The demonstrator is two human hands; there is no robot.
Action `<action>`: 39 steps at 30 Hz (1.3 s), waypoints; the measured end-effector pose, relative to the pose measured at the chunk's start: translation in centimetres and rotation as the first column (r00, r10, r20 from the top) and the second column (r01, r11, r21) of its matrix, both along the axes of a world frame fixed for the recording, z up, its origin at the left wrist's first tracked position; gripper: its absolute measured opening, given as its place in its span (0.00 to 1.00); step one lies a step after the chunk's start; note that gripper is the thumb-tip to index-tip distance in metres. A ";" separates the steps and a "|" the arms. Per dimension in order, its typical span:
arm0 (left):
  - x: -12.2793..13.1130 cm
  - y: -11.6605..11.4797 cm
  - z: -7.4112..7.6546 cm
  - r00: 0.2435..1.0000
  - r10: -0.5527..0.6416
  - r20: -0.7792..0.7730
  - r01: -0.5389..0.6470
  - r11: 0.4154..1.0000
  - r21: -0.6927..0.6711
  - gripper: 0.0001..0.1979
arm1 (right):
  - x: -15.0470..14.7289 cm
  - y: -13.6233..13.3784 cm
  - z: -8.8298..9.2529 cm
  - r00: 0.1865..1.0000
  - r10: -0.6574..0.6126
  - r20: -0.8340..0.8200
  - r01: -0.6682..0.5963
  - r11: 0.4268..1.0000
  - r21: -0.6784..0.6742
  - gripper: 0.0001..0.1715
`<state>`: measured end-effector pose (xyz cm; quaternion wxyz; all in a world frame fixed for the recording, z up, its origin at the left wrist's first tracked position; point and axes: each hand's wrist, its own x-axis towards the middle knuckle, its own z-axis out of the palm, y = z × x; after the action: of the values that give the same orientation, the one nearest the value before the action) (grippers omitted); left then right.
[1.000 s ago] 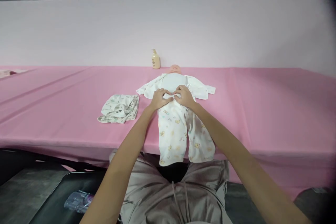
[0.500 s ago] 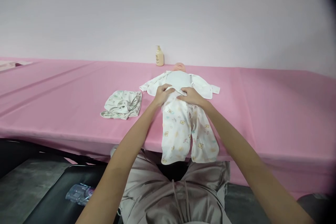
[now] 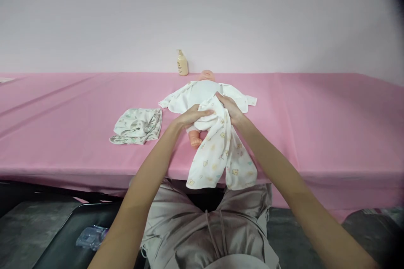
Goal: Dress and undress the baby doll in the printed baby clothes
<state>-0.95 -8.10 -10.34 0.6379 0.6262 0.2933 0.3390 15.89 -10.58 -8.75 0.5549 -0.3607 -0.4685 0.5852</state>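
Note:
White baby pants (image 3: 210, 157) with a small bear print hang between my hands, their legs draping toward the table's front edge. My left hand (image 3: 196, 115) is closed on the waist at the left, thumb on top. On the right side of the waist, my right hand (image 3: 229, 107) grips the cloth, fingers partly hidden by it. Behind them a baby doll (image 3: 207, 75) lies on its back in a white top (image 3: 205, 91), with a white long-sleeved jacket (image 3: 178, 97) spread open under it. One bare doll foot (image 3: 195, 138) shows left of the pants; the other is hidden.
A folded printed cloth (image 3: 138, 126) lies to the left on the pink-covered table (image 3: 78, 122). A cream pump bottle (image 3: 182, 64) stands against the white wall (image 3: 202, 21). At lower left, a clear plastic bottle (image 3: 91, 237) rests on a black chair (image 3: 67, 229).
The pants' waist has been lifted and bunched up, and the doll's left-side foot has come into view. My right hand has risen slightly. The camera view has tilted down a little.

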 end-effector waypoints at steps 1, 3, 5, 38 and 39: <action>0.0 0.2 -0.1 0.998 0.010 0.066 -0.008 1.000 -0.027 0.17 | 0.2 -0.2 0.0 0.995 0.062 0.080 -0.064 0.998 0.016 0.16; -0.1 0.7 -0.4 0.982 0.028 0.189 -0.010 0.995 -0.098 0.14 | 0.6 -0.8 0.2 0.935 0.189 0.300 -0.206 0.978 0.025 0.19; -0.2 1.2 -0.6 0.971 0.061 0.230 -0.024 0.987 -0.161 0.12 | 0.9 -1.2 0.3 0.822 0.280 0.495 -0.322 0.947 -0.001 0.23; -0.6 0.7 -0.9 0.965 0.120 0.232 -0.085 0.984 -0.156 0.12 | -0.3 -0.9 -1.0 0.904 0.180 0.388 -0.224 0.972 0.070 0.27; -0.6 0.9 -1.1 0.964 0.108 0.242 -0.073 0.986 -0.149 0.12 | -0.3 -0.9 -0.9 0.921 0.194 0.339 -0.222 0.974 0.043 0.24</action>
<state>-1.58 -7.18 -11.43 0.6954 0.5187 0.2620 0.4227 15.61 -11.45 -9.64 0.4168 -0.3796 -0.6142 0.5522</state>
